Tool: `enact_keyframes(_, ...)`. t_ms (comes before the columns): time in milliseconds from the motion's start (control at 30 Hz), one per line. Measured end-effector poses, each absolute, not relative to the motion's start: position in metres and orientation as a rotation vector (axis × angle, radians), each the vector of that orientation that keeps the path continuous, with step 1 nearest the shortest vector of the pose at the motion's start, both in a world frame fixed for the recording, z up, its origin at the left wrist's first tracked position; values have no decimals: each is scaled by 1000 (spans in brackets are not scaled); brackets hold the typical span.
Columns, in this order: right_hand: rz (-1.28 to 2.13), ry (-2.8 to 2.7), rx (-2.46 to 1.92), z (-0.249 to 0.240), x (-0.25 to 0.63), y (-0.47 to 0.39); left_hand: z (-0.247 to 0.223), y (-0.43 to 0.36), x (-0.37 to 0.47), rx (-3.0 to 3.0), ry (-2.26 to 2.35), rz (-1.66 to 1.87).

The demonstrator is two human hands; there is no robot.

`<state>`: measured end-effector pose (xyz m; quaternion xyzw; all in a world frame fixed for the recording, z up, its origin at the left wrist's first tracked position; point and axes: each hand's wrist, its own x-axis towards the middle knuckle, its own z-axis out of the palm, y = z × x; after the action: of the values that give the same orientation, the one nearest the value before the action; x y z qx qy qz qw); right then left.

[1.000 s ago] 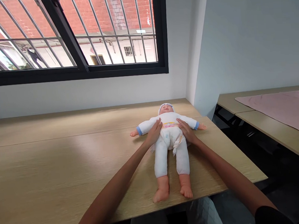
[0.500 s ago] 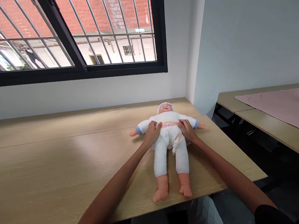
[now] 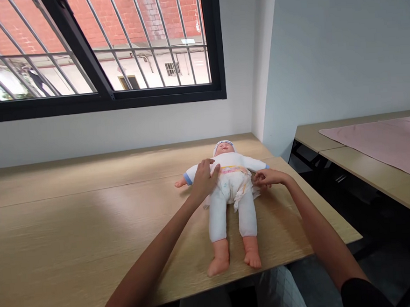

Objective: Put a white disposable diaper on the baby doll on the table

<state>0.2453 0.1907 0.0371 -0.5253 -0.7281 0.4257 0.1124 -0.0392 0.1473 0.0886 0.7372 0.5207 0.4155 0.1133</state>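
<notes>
A baby doll (image 3: 217,218) in white clothes with blue cuffs and a cap lies face up on the wooden table, feet toward me. Around its hips is a white diaper (image 3: 231,189) with a coloured band at the waist. My left hand (image 3: 206,177) rests at the left side of the doll's waist, thumb and fingers apart. Beside the right edge of the diaper is my right hand (image 3: 265,178), its fingers bent near the loose edge; whether they grip it cannot be made out.
The wooden table (image 3: 74,247) extends far to the left. A barred window (image 3: 152,98) is above it. To the right, across a gap, a second table (image 3: 367,161) carries a pink cloth (image 3: 383,145).
My right hand has moved off the doll's waist to the right, beside the hip. My left hand has opened at the waist. The diaper's right side now sits looser, and the view has shifted slightly.
</notes>
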Motion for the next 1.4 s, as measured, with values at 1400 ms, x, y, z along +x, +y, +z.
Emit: enact_keyframes(1400,1442,-1868,-929,52,247,180,76,142,68,2802,1539,530)
